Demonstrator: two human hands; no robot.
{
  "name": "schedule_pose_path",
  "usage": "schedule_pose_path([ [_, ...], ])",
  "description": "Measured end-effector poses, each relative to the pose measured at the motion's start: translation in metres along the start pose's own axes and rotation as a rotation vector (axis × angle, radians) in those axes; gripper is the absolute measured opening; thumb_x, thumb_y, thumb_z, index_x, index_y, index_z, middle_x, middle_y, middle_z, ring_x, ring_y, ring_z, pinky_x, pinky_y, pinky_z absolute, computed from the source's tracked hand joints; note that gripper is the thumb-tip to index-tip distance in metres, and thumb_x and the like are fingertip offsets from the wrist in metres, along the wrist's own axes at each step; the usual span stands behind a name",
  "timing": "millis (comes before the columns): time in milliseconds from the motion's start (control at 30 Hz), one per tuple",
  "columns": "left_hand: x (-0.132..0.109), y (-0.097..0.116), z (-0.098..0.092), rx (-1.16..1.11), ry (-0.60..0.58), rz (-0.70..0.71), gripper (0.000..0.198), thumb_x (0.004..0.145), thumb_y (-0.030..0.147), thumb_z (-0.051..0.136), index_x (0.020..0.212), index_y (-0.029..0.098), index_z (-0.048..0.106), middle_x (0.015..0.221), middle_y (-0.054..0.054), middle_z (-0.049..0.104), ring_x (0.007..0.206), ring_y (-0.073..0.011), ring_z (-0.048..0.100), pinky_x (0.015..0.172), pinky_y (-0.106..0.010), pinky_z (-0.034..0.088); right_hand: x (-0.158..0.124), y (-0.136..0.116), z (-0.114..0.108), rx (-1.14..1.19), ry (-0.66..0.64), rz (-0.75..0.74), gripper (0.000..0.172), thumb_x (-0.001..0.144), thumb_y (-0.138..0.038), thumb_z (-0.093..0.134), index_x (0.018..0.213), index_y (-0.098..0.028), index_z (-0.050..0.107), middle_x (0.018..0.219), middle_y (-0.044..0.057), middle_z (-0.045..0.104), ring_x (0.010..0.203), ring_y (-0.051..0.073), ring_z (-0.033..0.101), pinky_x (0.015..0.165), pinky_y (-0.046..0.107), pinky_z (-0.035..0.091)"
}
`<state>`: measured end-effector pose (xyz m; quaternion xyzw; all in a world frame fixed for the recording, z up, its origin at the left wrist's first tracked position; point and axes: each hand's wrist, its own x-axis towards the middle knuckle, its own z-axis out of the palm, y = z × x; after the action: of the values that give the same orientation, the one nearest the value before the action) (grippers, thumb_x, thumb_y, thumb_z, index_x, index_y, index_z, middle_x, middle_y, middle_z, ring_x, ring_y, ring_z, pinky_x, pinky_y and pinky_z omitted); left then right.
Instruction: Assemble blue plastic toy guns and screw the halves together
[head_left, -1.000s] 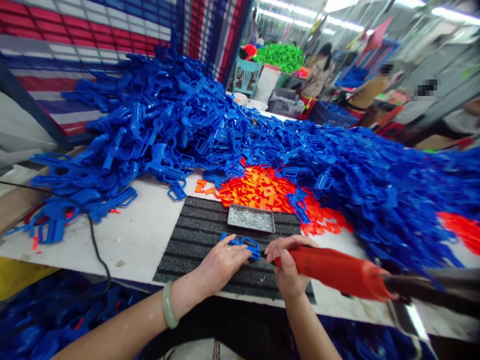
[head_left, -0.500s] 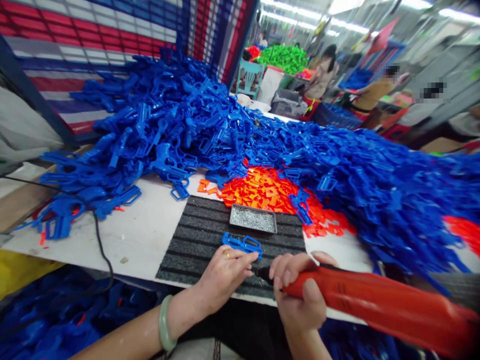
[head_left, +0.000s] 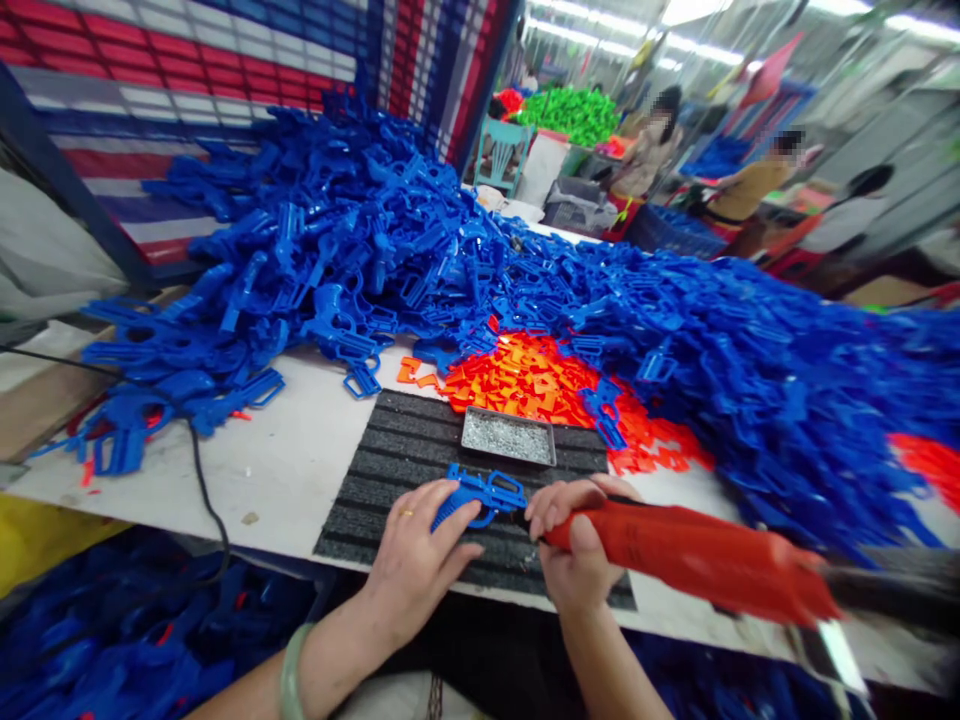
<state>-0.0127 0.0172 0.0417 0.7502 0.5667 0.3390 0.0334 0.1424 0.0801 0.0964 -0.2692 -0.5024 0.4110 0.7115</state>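
Note:
A blue plastic gun-shaped piece (head_left: 489,490) lies on the dark ribbed mat (head_left: 367,485). My left hand (head_left: 427,540) rests on its left part, fingers over the grip, thumb apart. My right hand (head_left: 574,540) is wrapped round the front of a red-orange handheld tool (head_left: 690,555), whose dark tip is at the right end of the blue piece; the exact contact cannot be made out. Just beyond the piece stands a shallow metal tray (head_left: 508,437) of small silvery bits. Small orange pieces (head_left: 525,375) are heaped behind the tray.
Blue pieces are piled high (head_left: 360,220) at the back left and along the right (head_left: 750,350). A black cable (head_left: 199,480) crosses the table (head_left: 300,440) at the left. More blue pieces lie below the table edge. Several people are in the background.
My left hand has moved left and spread over the grip of the blue piece. My right hand has brought the tool's tip up to the piece's right end.

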Motion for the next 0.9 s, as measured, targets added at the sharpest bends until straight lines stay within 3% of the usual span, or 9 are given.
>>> schedule_pose_path([
  [67, -0.010, -0.002, -0.004, 0.106, -0.044, -0.053, 0.033, 0.091, 0.037, 0.058, 0.123, 0.029, 0.062, 0.126, -0.011, 0.056, 0.115, -0.0299, 0.052, 0.094, -0.049, 0.045, 0.000, 0.007, -0.002, -0.027, -0.016, 0.010, 0.030, 0.084, -0.028, 0.059, 0.109, -0.027, 0.042, 0.060, -0.011, 0.052, 0.043, 0.012, 0.050, 0.049, 0.031, 0.047],
  [200, -0.024, -0.003, -0.002, 0.236, -0.151, -0.050, 0.047, 0.086, 0.034, 0.065, 0.132, 0.034, 0.056, 0.119, -0.011, 0.057, 0.107, -0.0302, 0.054, 0.086, -0.048, 0.048, -0.003, 0.013, -0.004, -0.060, -0.052, 0.037, 0.028, 0.086, -0.025, 0.057, 0.109, -0.027, 0.041, 0.060, -0.011, 0.052, 0.045, 0.012, 0.052, 0.050, 0.031, 0.047],
  [433, -0.025, -0.004, 0.004, 0.311, -0.114, 0.020, 0.049, 0.084, 0.025, 0.064, 0.132, 0.031, 0.056, 0.114, -0.014, 0.056, 0.100, -0.0299, 0.055, 0.080, -0.046, 0.050, -0.005, 0.018, -0.005, -0.060, -0.113, 0.073, 0.024, 0.087, -0.018, 0.057, 0.102, -0.027, 0.041, 0.063, -0.010, 0.055, 0.048, 0.012, 0.055, 0.052, 0.031, 0.050],
  [700, -0.026, -0.005, 0.005, 0.323, -0.124, 0.021, 0.057, 0.080, 0.025, 0.070, 0.134, 0.031, 0.054, 0.110, -0.012, 0.054, 0.098, -0.0290, 0.053, 0.083, -0.047, 0.049, -0.007, 0.017, -0.007, -0.030, -0.362, -0.058, 0.025, 0.086, -0.018, 0.056, 0.106, -0.028, 0.045, 0.063, -0.008, 0.055, 0.047, 0.012, 0.054, 0.048, 0.029, 0.050],
  [767, -0.026, -0.005, 0.006, 0.316, -0.120, 0.026, 0.057, 0.079, 0.025, 0.071, 0.134, 0.031, 0.054, 0.111, -0.013, 0.053, 0.098, -0.0292, 0.052, 0.083, -0.048, 0.049, -0.004, 0.014, -0.005, -0.043, -0.324, -0.028, 0.025, 0.086, -0.019, 0.057, 0.106, -0.028, 0.044, 0.063, -0.008, 0.056, 0.047, 0.012, 0.054, 0.049, 0.030, 0.050],
  [900, -0.025, -0.005, 0.006, 0.314, -0.139, 0.013, 0.055, 0.079, 0.025, 0.071, 0.132, 0.032, 0.055, 0.111, -0.012, 0.053, 0.098, -0.0285, 0.052, 0.084, -0.047, 0.048, 0.009, 0.012, 0.002, -0.047, -0.068, -0.025, 0.024, 0.086, -0.021, 0.057, 0.104, -0.027, 0.042, 0.058, -0.010, 0.054, 0.044, 0.012, 0.052, 0.049, 0.031, 0.049],
])
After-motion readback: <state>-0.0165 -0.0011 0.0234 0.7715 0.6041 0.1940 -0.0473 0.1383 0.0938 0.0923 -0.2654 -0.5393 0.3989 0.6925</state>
